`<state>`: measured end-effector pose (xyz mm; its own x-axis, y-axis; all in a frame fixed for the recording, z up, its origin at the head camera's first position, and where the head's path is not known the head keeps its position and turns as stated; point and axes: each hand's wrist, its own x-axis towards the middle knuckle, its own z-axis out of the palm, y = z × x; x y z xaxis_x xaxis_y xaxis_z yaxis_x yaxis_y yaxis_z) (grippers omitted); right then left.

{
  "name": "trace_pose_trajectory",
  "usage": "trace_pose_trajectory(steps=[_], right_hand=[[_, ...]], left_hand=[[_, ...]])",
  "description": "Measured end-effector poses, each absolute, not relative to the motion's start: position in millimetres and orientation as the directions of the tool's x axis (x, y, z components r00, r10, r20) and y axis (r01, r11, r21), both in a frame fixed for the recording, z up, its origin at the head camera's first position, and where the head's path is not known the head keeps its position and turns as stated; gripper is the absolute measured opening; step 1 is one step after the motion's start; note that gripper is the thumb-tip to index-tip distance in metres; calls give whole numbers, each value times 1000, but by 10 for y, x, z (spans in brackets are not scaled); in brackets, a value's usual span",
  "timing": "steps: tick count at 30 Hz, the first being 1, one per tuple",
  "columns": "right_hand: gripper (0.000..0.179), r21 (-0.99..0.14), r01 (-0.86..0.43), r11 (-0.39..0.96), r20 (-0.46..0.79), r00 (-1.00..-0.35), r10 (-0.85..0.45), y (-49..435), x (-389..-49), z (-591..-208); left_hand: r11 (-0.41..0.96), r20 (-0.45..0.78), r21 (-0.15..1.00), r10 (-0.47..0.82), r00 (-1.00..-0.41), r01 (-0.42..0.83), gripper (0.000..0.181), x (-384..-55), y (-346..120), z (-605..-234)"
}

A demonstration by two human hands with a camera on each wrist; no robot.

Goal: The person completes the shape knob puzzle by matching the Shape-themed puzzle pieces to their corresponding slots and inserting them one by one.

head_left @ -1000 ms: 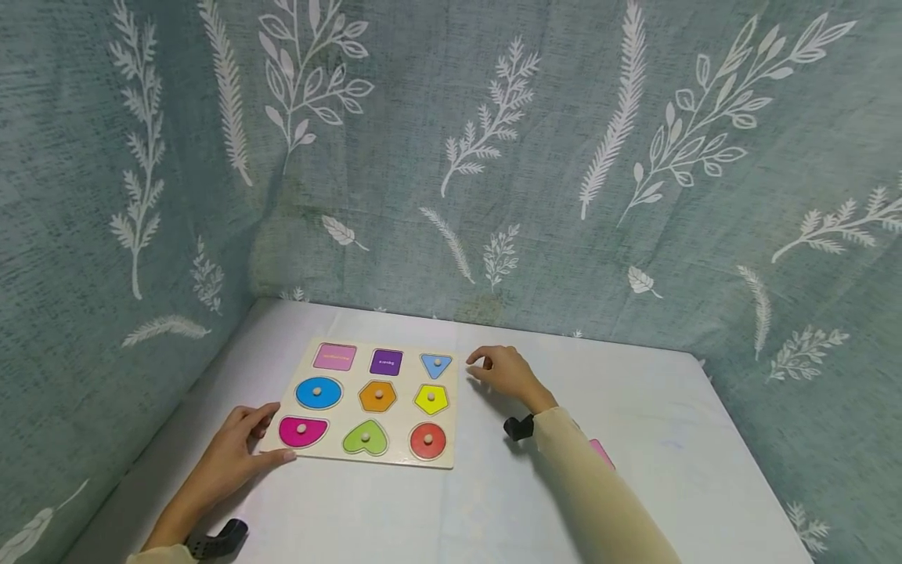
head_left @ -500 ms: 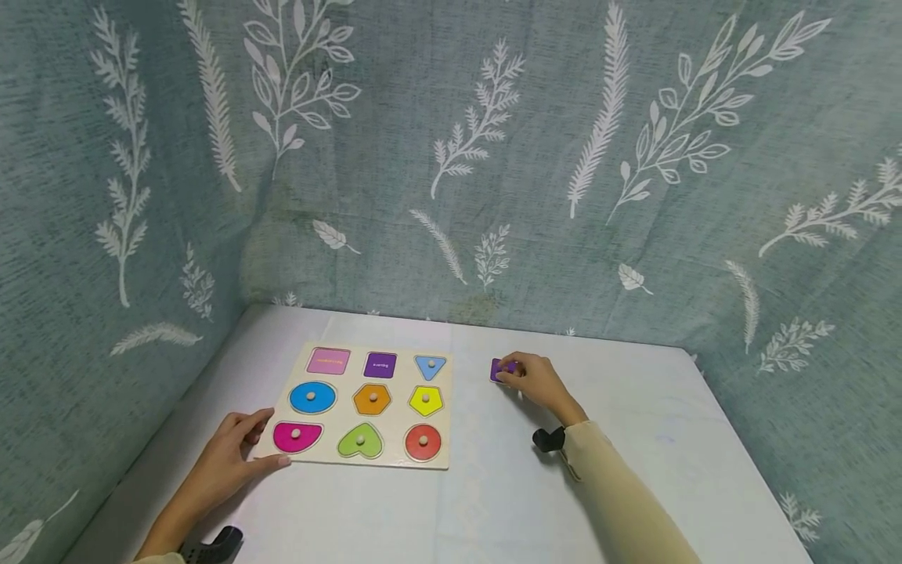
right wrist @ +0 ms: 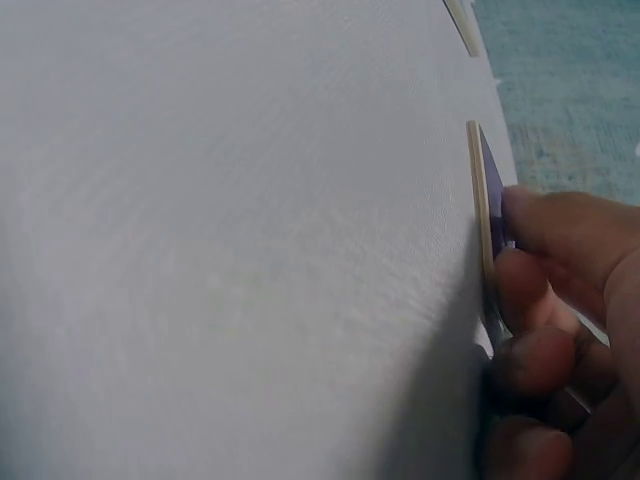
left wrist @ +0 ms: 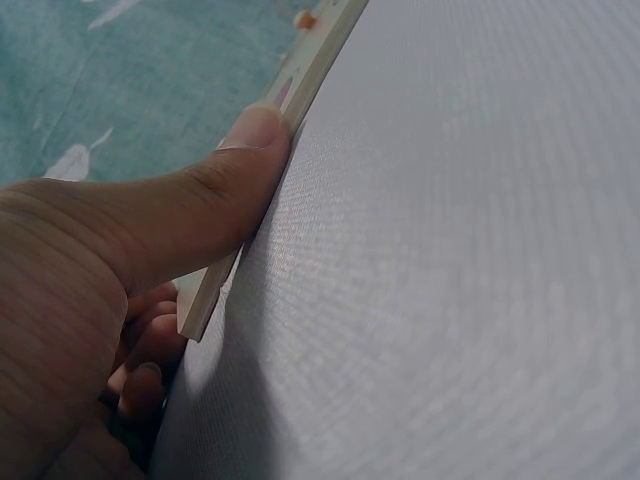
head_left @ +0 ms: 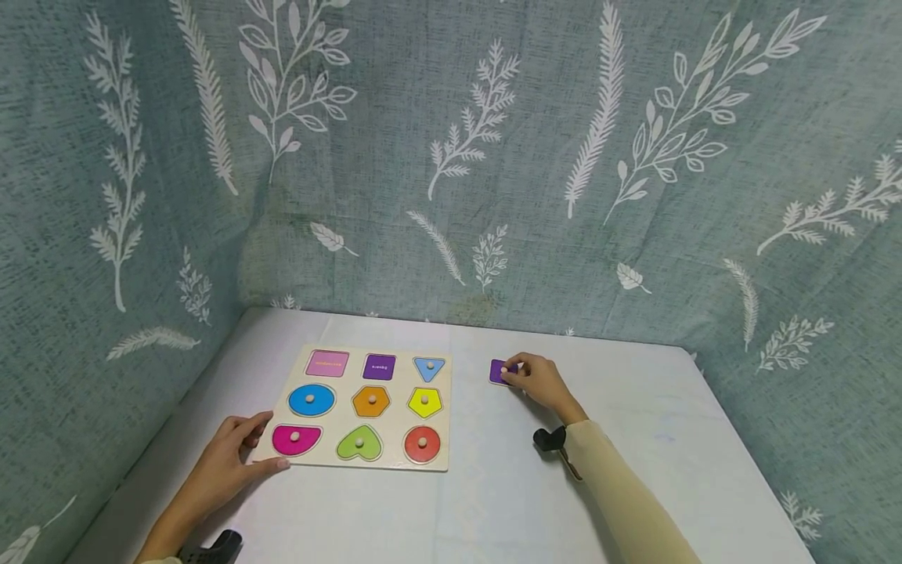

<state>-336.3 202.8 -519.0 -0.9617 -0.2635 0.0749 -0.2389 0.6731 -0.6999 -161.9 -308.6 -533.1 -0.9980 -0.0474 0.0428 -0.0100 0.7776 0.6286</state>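
Note:
My right hand (head_left: 541, 384) pinches a purple square puzzle piece (head_left: 496, 372) by its small knob, to the right of the wooden shape puzzle board (head_left: 398, 462). In the right wrist view the piece's pale wooden edge (right wrist: 478, 190) lies low over the white cloth, fingertips at its purple face. My left hand (head_left: 225, 462) holds the board's near left corner, thumb along the front edge and fingers at the left side. On the board, the purple square recess (head_left: 379, 367) and the pink rectangle recess (head_left: 327, 363) show printed words; knobbed pieces fill the other recesses.
A white cloth (head_left: 493, 501) covers the table. Green-grey fabric with white leaf prints (head_left: 395, 157) hangs behind it and along both sides. Each wrist carries a black strap (head_left: 550, 440).
My right hand has moved right from beside the board's right edge and now pinches the purple square, which it hid before. A pink piece near the right sleeve has gone from sight. Left hand stays.

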Motion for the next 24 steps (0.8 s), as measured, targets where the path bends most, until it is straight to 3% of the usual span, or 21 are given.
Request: trace_pose_trajectory(steps=[14,24], right_hand=[[20,-736,-127,666,45,-989,-139,2002,-3341,-5270],[14,-685,-232,690,174,-973,-155,1921,-3351,-5259]], left_hand=[[777,33,629,-62,-998,-27,100,-1620,-3080,-5352],[775,16,631,-64,-998,-40,101,-1627,-3088,-5357]])
